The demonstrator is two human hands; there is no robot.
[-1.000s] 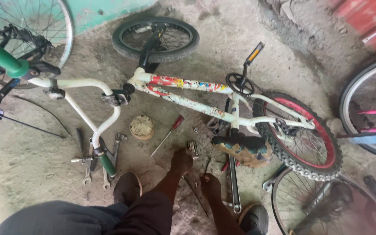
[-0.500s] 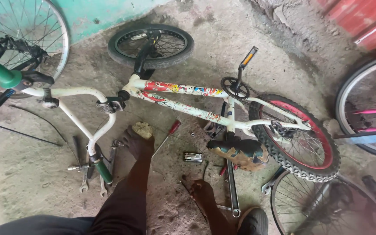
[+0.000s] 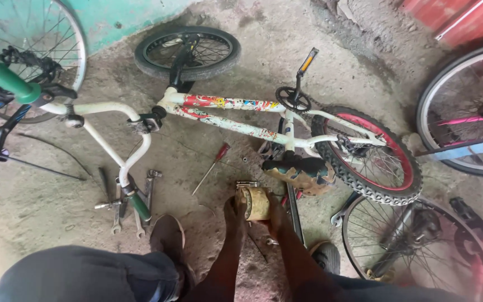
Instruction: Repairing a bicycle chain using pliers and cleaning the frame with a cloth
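Between both hands [image 3: 252, 215], yellowish tin [image 3: 255, 202], contents hidden

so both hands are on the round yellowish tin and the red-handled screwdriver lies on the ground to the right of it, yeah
Not quite. The head view shows the left hand and right hand on the round yellowish tin, but the red-handled screwdriver lies on the concrete ground to the left of the tin, not the right, below the white frame of the small bicycle.
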